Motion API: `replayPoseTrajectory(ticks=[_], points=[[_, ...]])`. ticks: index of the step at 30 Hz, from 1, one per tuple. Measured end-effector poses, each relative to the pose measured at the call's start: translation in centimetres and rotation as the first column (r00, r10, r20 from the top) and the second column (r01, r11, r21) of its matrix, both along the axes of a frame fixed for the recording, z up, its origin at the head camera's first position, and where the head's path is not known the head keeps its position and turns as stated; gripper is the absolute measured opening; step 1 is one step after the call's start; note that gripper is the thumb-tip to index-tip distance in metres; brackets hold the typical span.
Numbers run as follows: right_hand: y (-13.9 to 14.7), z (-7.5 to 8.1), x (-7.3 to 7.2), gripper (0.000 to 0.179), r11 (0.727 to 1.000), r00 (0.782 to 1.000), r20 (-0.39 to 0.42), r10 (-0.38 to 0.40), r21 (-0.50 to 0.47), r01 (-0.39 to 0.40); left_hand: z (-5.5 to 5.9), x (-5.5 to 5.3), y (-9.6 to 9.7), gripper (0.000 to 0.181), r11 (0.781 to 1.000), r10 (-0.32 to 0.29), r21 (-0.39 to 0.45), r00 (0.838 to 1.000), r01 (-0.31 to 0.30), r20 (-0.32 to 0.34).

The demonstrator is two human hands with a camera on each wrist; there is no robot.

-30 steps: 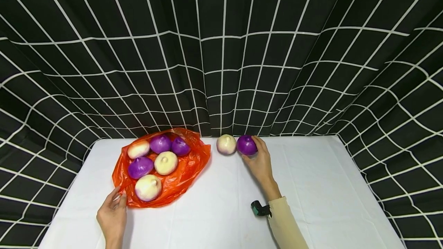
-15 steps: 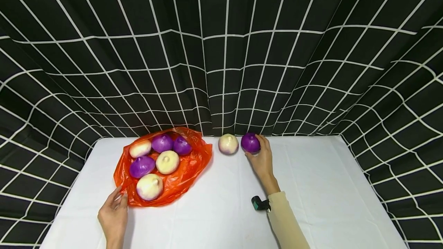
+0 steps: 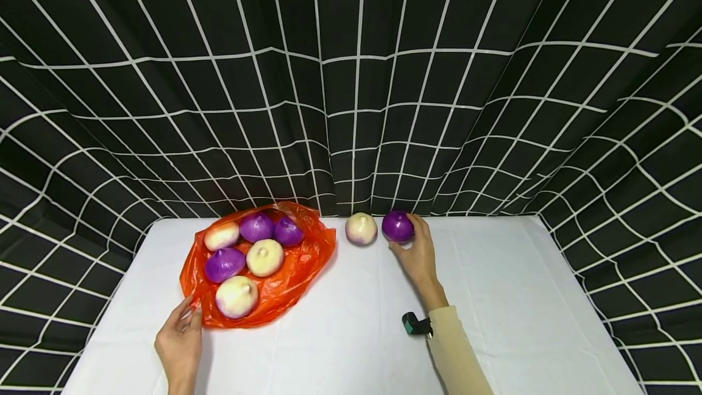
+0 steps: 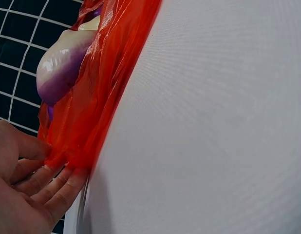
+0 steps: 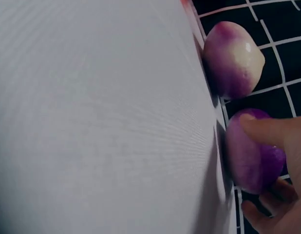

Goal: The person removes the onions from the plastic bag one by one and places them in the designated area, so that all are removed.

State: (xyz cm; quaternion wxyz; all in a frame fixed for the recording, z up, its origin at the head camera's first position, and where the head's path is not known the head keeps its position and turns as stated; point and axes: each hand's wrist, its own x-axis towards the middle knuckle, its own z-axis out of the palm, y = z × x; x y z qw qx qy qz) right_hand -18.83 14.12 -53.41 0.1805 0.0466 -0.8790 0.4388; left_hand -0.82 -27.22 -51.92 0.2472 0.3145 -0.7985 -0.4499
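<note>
My right hand point(image 3: 419, 258) grips a glossy purple onion point(image 3: 396, 227) near the table's back edge. Thumb and fingers sit on opposite sides of it, as the right wrist view shows. Left of it, a small gap away, stands a cream onion point(image 3: 361, 228) with a purple underside point(image 5: 226, 73). At the front left, my left hand point(image 3: 180, 341) pinches the edge of a red plastic bag point(image 3: 293, 288) between thumb and fingers. Spread out on the table, the bag bears several purple onions point(image 3: 225, 264) and cream ones point(image 3: 237, 297).
A white cloth point(image 3: 334, 346) covers the table. Behind and on both sides hangs a black curtain point(image 3: 351, 78) with a white grid. A small black device point(image 3: 415, 324) is on the right wrist beside the beige sleeve point(image 3: 457, 346).
A second ago the purple onion stood against the cream one; my right hand has shifted it slightly right, leaving a gap. The left hand keeps its hold on the bag.
</note>
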Motion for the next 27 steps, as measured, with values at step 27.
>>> replayPoseTrajectory(ticks=[27], points=[[-6.7,5.5,2.9,0.071,0.974,0.958,-0.179,0.225,0.038,-0.222,-0.3,0.2,0.1,0.034,0.999,-0.023,0.027,0.999,0.023,-0.034]])
